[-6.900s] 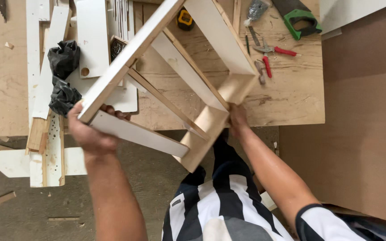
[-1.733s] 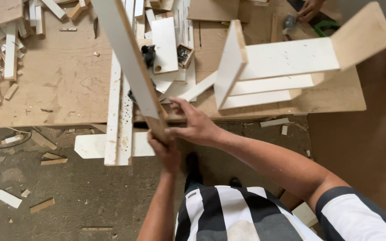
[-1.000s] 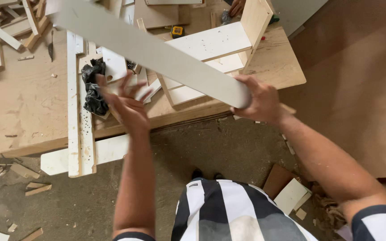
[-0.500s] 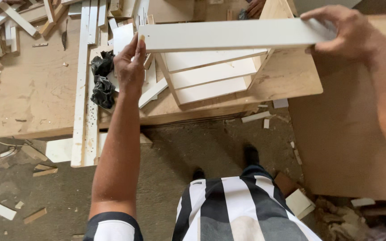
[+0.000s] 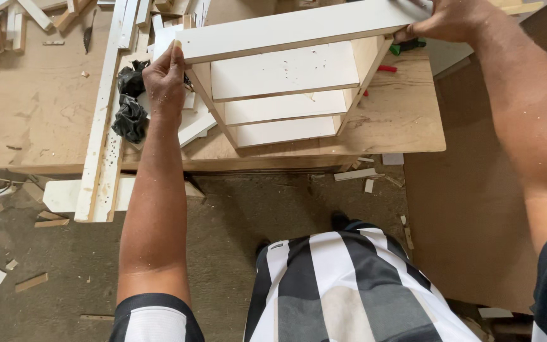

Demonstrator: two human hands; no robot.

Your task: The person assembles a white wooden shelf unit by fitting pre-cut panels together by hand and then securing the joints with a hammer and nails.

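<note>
Head view showed the left hand (image 5: 166,79) closed on the left end of a white board (image 5: 299,28), thumb and fingers pinching its edge, while the right hand (image 5: 451,19) gripped the right end. The board lay across the top of a wooden frame (image 5: 286,95), touching its side panels. The frame stood on the workbench (image 5: 400,120), with three white slats already set between its sides. The top board looked placed but, as far as could be seen, not yet fastened. Left of the frame lay black gloves (image 5: 131,104) and long white strips (image 5: 99,145); offcuts littered the floor (image 5: 223,253) below.
</note>
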